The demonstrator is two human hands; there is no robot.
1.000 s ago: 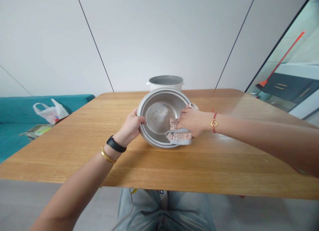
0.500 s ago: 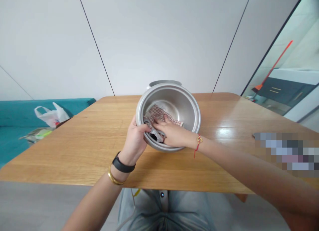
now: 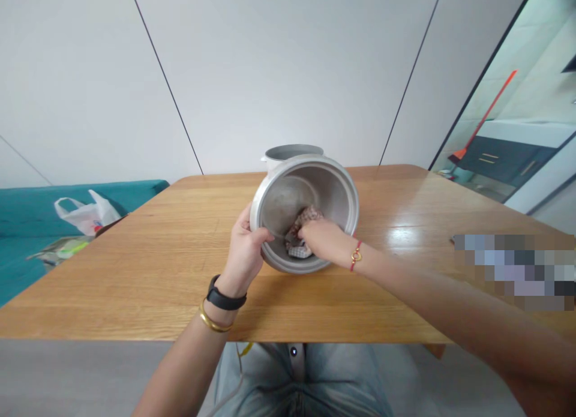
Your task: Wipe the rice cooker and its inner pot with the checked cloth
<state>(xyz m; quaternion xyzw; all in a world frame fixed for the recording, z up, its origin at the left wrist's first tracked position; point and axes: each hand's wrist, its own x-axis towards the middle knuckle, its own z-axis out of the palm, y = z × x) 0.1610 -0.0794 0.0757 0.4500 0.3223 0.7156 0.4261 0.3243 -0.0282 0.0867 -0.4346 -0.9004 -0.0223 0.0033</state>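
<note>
A round grey metal pot (image 3: 339, 195) is tilted so that its opening faces me. My left hand (image 3: 246, 249) grips its left rim, the thumb over the edge and the fingers hidden behind the wall. Inside the pot, my right hand (image 3: 321, 237) is closed around a bunched checked cloth (image 3: 297, 249) that lies against the inner wall. Part of the cloth and most of the right fingertips are hidden by the hand. Behind the pot stands a round white container (image 3: 293, 152) with a grey inside, partly covered by the pot.
The wooden table (image 3: 189, 255) reaches back to a white panelled wall. A blurred-out patch (image 3: 517, 270) lies on its right side. On the left, a teal sofa (image 3: 27, 213) holds a white plastic bag (image 3: 87, 214). An orange broom (image 3: 488, 117) leans at the far right.
The pot has tipped further toward me. My right hand has gone from lying spread on the cloth to clutching it, and the cloth is now bunched further right.
</note>
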